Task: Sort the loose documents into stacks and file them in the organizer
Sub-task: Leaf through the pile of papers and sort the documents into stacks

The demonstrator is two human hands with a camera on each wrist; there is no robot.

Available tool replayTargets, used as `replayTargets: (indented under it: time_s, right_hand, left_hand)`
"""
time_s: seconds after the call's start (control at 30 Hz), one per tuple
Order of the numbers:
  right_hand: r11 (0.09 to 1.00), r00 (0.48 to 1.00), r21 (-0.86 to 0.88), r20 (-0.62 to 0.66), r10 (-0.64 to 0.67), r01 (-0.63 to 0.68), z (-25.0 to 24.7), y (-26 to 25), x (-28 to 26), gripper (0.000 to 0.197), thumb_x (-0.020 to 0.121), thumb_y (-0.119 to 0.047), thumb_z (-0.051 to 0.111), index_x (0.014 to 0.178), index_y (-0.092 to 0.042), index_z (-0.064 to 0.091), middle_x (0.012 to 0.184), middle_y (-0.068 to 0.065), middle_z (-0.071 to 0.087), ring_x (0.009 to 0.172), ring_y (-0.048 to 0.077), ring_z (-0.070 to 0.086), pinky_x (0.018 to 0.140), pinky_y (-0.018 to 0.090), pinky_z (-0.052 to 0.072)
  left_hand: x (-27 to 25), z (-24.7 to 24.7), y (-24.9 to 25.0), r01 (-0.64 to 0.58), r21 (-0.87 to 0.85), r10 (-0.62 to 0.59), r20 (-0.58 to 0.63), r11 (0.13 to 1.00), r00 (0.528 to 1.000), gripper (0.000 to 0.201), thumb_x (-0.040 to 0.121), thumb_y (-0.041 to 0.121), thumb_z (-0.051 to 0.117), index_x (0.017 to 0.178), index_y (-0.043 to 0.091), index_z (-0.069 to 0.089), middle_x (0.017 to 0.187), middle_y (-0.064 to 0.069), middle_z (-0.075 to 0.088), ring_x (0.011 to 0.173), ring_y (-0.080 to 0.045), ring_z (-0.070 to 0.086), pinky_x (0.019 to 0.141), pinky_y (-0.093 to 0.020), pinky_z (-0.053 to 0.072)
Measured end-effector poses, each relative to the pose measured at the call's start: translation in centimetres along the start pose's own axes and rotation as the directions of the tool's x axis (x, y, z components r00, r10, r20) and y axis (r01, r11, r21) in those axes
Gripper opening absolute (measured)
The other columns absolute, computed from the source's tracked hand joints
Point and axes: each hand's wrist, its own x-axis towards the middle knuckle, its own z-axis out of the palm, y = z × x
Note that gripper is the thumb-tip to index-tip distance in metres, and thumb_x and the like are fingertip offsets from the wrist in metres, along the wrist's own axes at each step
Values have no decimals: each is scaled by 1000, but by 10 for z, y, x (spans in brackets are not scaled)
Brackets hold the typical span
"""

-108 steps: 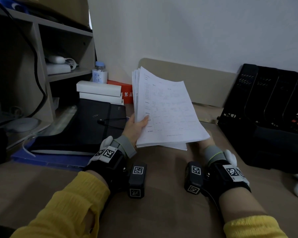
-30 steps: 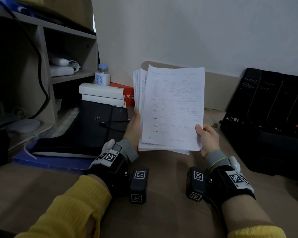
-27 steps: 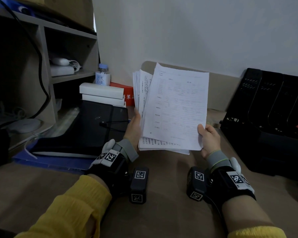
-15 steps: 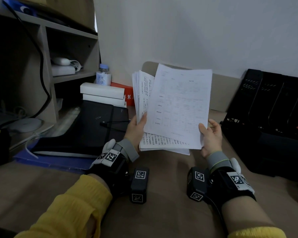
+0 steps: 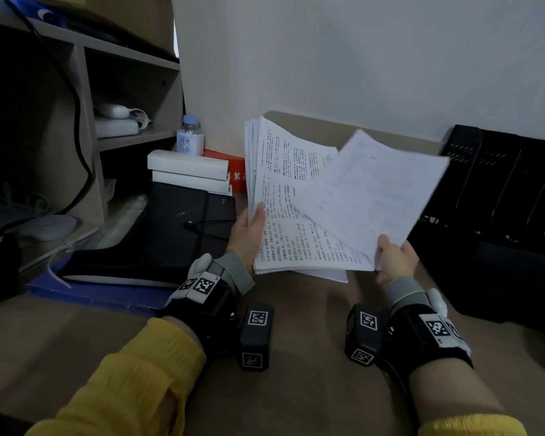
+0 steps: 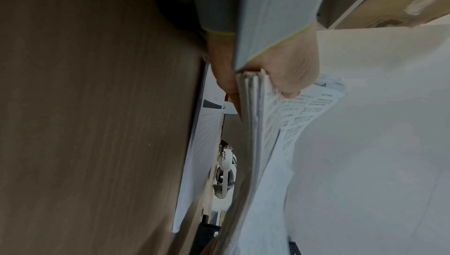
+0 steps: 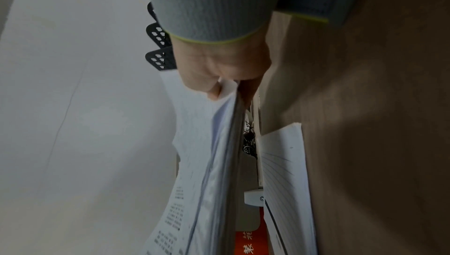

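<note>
My left hand (image 5: 249, 229) grips a thick stack of printed sheets (image 5: 280, 196) by its lower left edge, held upright above the brown desk; in the left wrist view the left hand (image 6: 275, 72) has its thumb on the stack (image 6: 258, 124). My right hand (image 5: 394, 256) pinches the lower corner of a separated top sheaf (image 5: 368, 196), swung out to the right and tilted. In the right wrist view the right hand (image 7: 219, 74) has its thumb over the sheaf's edge (image 7: 214, 143). The black mesh organizer (image 5: 501, 215) stands at the right against the wall.
A black folder (image 5: 158, 234) lies on a blue one (image 5: 101, 294) at the left, with white boxes (image 5: 189, 171), a small bottle (image 5: 191, 136) and a red box (image 5: 236, 171) behind. Wooden shelves (image 5: 114, 89) rise at the left. A lined notepad (image 7: 284, 182) lies under the papers.
My right hand has pulled the top sheaf away from the stack, swinging it right and tilting it towards the organizer. The text-dense page underneath is now exposed. My left hand stays put.
</note>
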Motion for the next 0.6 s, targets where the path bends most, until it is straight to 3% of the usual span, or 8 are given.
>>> replayTargets:
  time_s: [0.07,0.13,0.23,0.3,0.47,0.53,0.6]
  right_hand:
    - [1000,998,-19,-65,8,-9,-5,1,5,31,88,2,51,64,-17,43,61,-2,55,33,-5,44,45,15,40]
    - [996,998,-88,-65,25,-31,-10,2,8,35,90,2,49,64,-19,37,57,-2,48,25,-2,40,32,11,32]
    - [971,998,-230,-11,57,-58,-11,4,9,33,92,1,47,67,-19,37,66,1,43,31,-1,46,33,9,36]
    - [958,998,-281,10,57,-52,-10,3,10,34,91,5,47,67,-19,38,66,1,43,45,8,48,36,11,38]
    - [940,983,-340,161,89,-30,-3,-5,-4,39,94,8,44,68,-20,38,71,-2,42,60,10,43,57,23,41]
    - [947,960,-316,244,135,-53,2,-3,-9,37,97,3,42,68,-20,38,71,-1,42,59,13,42,56,24,39]
    - [954,917,-287,351,189,-87,7,4,-10,36,99,-3,36,67,-18,40,61,2,43,50,17,37,48,25,29]
  left_hand:
    - [1,-1,1,0,-26,0,0,1000,1000,32,101,34,45,127,19,54,122,-9,65,109,-27,65,92,-45,54]
    - [1,-1,2,9,-46,-9,14,999,1000,36,100,35,45,131,18,53,123,-8,65,110,-27,65,93,-46,54]
    - [3,-1,5,13,-64,-9,61,998,998,31,100,34,44,127,21,53,118,-7,66,108,-28,65,87,-43,56]
    - [2,0,7,12,-85,-4,89,996,996,31,101,33,42,127,20,52,115,-6,66,105,-27,65,84,-41,57]
    - [1,0,7,4,-95,5,91,996,996,32,102,31,42,129,17,51,121,-12,65,108,-30,64,86,-43,56]
    - [2,-1,7,4,-87,4,87,996,996,28,101,32,43,123,20,55,120,-13,65,108,-33,64,89,-47,54]
    - [1,-1,7,-1,-70,7,81,998,997,21,101,33,44,114,26,59,114,-10,68,105,-32,65,89,-47,54]
